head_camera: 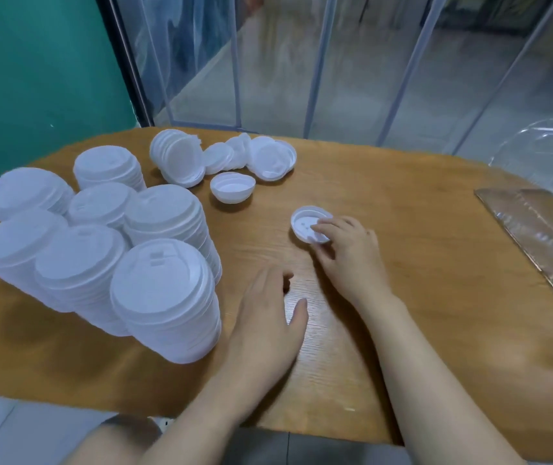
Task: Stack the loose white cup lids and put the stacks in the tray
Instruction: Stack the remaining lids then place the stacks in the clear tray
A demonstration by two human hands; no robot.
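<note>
Right hand [349, 253] fingers [322, 229] on upturned lid [307, 223] beside stacks [164, 297]

On the surface [419, 250], a cluster of upright lid stacks [100, 250] stands at the left, touching one another. Behind them, toward the far edge, a toppled stack [178, 157] lies on its side, with a few loose lids [235, 156] just to its right. An upturned lid [232, 187] sits just before that group. Nearer the middle lies a single upturned lid [308, 223], with the right hand [349, 250] on its near right rim. The left hand [268, 317] rests on the surface before it, right of the nearest stack. A tray [543, 236] lies at the right edge, well apart from the lids.
</note>
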